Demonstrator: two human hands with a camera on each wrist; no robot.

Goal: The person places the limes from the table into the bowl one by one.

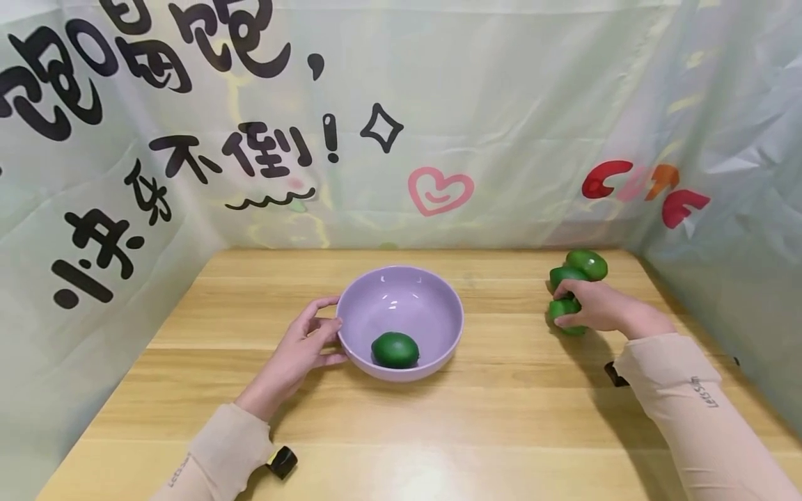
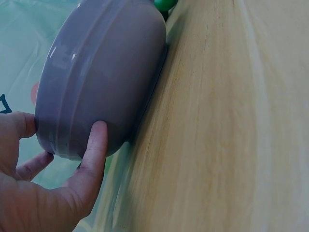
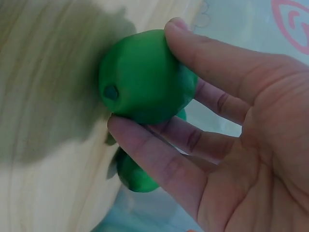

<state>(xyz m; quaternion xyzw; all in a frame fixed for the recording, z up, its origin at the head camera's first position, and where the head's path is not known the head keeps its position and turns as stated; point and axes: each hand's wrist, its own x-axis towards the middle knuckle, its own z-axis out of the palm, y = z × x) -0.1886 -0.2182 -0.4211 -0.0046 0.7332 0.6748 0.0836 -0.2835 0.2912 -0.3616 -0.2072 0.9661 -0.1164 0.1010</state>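
Note:
A light purple bowl (image 1: 401, 278) stands on the table with one dark green lime (image 1: 395, 350) inside. My left hand (image 1: 307, 348) holds the bowl's left side, with a fingertip at the rim and other fingers against the outer wall (image 2: 111, 72). Over at the right, my right hand (image 1: 601, 306) pinches a green lime (image 3: 140, 72) between thumb and fingers, its stem end showing in the right wrist view. Just behind it lie a dark green lime (image 1: 567, 276) and a glossy lighter one (image 1: 587, 264).
Wooden table (image 1: 501, 417) carries everything. A printed cloth (image 1: 532, 104) with lettering and a pink heart (image 1: 441, 191) encloses the back and both sides. Small black pieces (image 1: 283, 462) are attached near the sleeves.

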